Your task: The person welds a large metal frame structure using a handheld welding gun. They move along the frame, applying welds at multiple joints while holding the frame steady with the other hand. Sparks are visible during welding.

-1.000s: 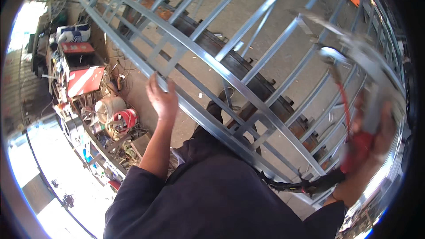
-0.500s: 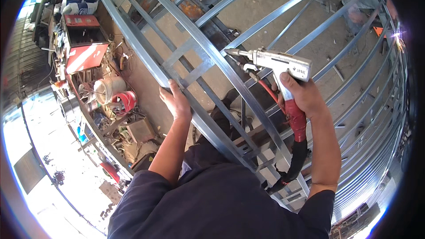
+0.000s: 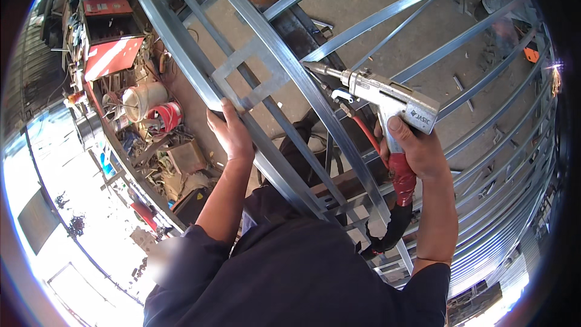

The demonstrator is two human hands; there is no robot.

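My right hand (image 3: 417, 148) grips a silver, pistol-shaped welding gun (image 3: 393, 98), its handle bound in red with a black cable hanging below. The gun's narrow nozzle points left, its tip at a long metal rail (image 3: 269, 36) where a cross tube meets it; I cannot tell whether they touch. On the outer rail (image 3: 181, 63) my left hand (image 3: 232, 133) is closed round the near edge, some fingers hidden behind the metal. Beside that hand, a flat square bracket (image 3: 269, 79) with an opening bridges the two rails. No arc shows at my nozzle.
Curved metal tubes (image 3: 387, 21) fan out to the right above a concrete floor. Bright sparks (image 3: 555, 72) fly at the far right. A cluttered bench on the left holds a red metal box (image 3: 112, 57), a white bucket (image 3: 145, 100) and a red bucket (image 3: 164, 118).
The view has shifted slightly. The welding gun now slopes more down to the right, with its tip still by the rail joint. My left hand keeps its hold on the rail.
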